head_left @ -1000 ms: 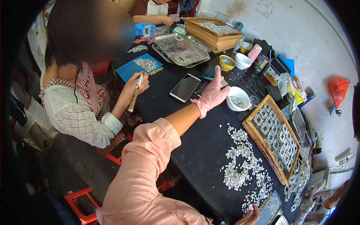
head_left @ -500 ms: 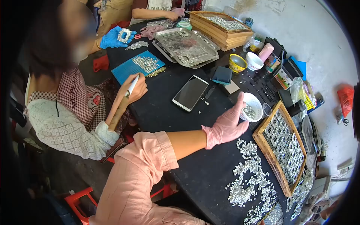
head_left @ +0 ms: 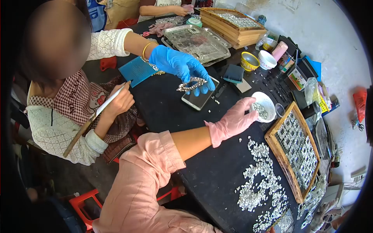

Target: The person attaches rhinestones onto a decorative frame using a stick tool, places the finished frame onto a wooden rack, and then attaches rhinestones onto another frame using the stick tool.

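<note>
My left hand (head_left: 235,121), in a pink glove, is at the left rim of a white bowl (head_left: 268,101), with its fingers closed on that edge. Small silvery pieces (head_left: 259,110) lie inside the bowl. A small clear round cup (head_left: 279,110) stands just right of it. Below my left hand, many loose shiny pieces (head_left: 254,186) are spread over the black table (head_left: 210,174). My right hand is out of the frame. Beyond my wrist, a co-worker's blue-gloved hand (head_left: 180,66) holds a sparkling oval ornament (head_left: 191,84) above a phone (head_left: 198,101).
The co-worker's other hand (head_left: 118,105) holds a white-tipped tool. At right lies a wooden-framed tray (head_left: 289,155) of shiny pieces. Metal trays (head_left: 196,44), stacked frames (head_left: 229,33), a yellow bowl (head_left: 250,62) and a blue mat (head_left: 138,72) are farther back. Another person sits behind.
My left hand has moved right and down from beside the phone to the bowl, and its fingers have closed on the rim. The co-worker's blue-gloved hand has reached over the phone with the ornament.
</note>
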Demonstrator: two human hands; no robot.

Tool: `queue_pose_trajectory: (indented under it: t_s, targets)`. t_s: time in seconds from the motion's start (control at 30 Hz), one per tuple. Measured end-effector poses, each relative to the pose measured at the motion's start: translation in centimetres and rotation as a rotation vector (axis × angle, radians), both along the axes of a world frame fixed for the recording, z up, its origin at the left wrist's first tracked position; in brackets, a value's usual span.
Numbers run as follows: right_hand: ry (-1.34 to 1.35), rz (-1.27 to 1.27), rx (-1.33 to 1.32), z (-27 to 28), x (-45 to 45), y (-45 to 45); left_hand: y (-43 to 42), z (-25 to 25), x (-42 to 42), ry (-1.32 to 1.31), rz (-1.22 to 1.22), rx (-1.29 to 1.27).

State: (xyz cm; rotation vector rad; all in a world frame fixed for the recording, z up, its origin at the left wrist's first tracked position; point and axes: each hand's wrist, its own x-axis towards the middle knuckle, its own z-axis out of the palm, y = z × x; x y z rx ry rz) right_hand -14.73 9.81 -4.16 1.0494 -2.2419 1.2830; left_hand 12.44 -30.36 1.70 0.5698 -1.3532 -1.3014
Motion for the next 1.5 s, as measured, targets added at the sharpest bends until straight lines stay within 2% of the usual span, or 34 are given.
queue_pose_trajectory:
  t_s: [0.03, 0.07, 0.1, 0.17, 0.2, 0.23, 0.27, 0.3, 0.33, 0.37, 0.43, 0.47, 0.5, 0.57, 0.67, 0.77, 0.83, 0.93, 1.13, 1.23, 1.37, 1.4, 1.5]
  targets:
    - [0.075, -0.016, 0.062, 0.6, 0.5, -0.2, 1.2, 0.8, 0.4, 0.103, -0.177, 0.064]
    - [0.116, 0.021, 0.170, 2.1, 1.1, -0.6, 2.9, 1.8, 1.0, 0.078, -0.303, 0.117]
    - [0.015, 0.027, 0.087, 1.9, 1.0, -0.3, 4.7, 2.6, 1.9, 0.052, -0.429, 0.165]
    - [-0.185, 0.047, -0.080, 1.1, 0.6, 0.1, 8.6, 3.6, 3.4, 0.183, -0.359, 0.437]
    - [-0.195, 0.040, -0.044, 1.7, 0.8, 0.1, 8.8, 1.6, 4.0, 0.305, -0.284, 0.608]
    - [-0.206, 0.029, -0.008, 2.6, 1.7, -0.4, 8.6, -0.4, 5.5, 0.565, -0.302, 0.722]
    - [-0.217, 0.014, 0.030, 3.7, 2.8, -1.1, 8.5, 0.4, 6.4, 0.733, -0.154, 0.933]
    - [-0.228, 0.000, 0.069, 4.9, 3.8, -1.8, 8.6, 0.4, 7.2, 0.843, -0.086, 0.879]
    - [-0.240, -0.017, 0.111, 5.8, 4.6, -2.3, 8.7, 0.4, 8.0, 0.934, -0.154, 0.795]
    - [-0.424, -0.038, 0.003, 6.1, 4.7, -2.6, 8.8, 0.5, 8.4, 1.026, -0.222, 0.711]
    - [-0.208, 0.008, 0.014, 5.0, 4.0, -1.9, 7.9, 1.4, 8.6, 1.048, -0.246, 0.661]
    - [-0.180, -0.006, 0.043, 5.0, 4.0, -1.6, 7.2, 1.5, 9.0, 1.113, -0.269, 0.713]
    - [-0.341, 0.020, -0.056, 5.2, 4.3, -1.8, 7.3, 2.0, 8.9, 1.204, -0.204, 0.769]
    - [-0.074, 0.069, 0.011, 6.5, 5.3, -2.5, 8.0, 3.9, 8.6, 1.195, -0.215, 0.756]
    - [-0.102, 0.127, -0.030, 5.6, 4.1, -1.7, 8.4, 3.7, 9.0, 1.173, -0.379, 0.664]
    - [-0.126, 0.164, -0.068, 5.4, 3.8, -1.5, 8.7, 3.9, 9.0, 1.194, -0.421, 0.648]
    - [-0.120, 0.189, -0.096, 5.3, 3.8, -1.4, 9.9, 4.4, 8.7, 1.113, -0.335, 0.589]
    - [-0.122, 0.206, -0.111, 4.9, 3.4, -1.0, 11.6, 5.0, 8.0, 1.111, -0.385, 0.587]
    - [-0.176, 0.267, -0.185, 4.9, 3.6, -0.6, 9.3, 6.0, 8.5, 0.993, -0.308, 0.611]
    - [-0.141, 0.267, -0.192, 4.8, 3.6, -0.7, 8.5, 6.0, 8.1, 0.847, -0.202, 0.535]
    - [-0.118, 0.263, -0.193, 4.7, 3.4, -0.6, 8.3, 6.4, 8.4, 0.838, -0.111, 0.512]
    - [-0.121, 0.265, -0.201, 4.7, 3.4, -0.6, 7.8, 5.5, 9.1, 0.910, -0.332, 0.412]
    - [-0.131, 0.275, -0.213, 4.7, 3.4, -0.7, 9.2, 7.7, 8.1, 0.912, -0.136, 0.447]
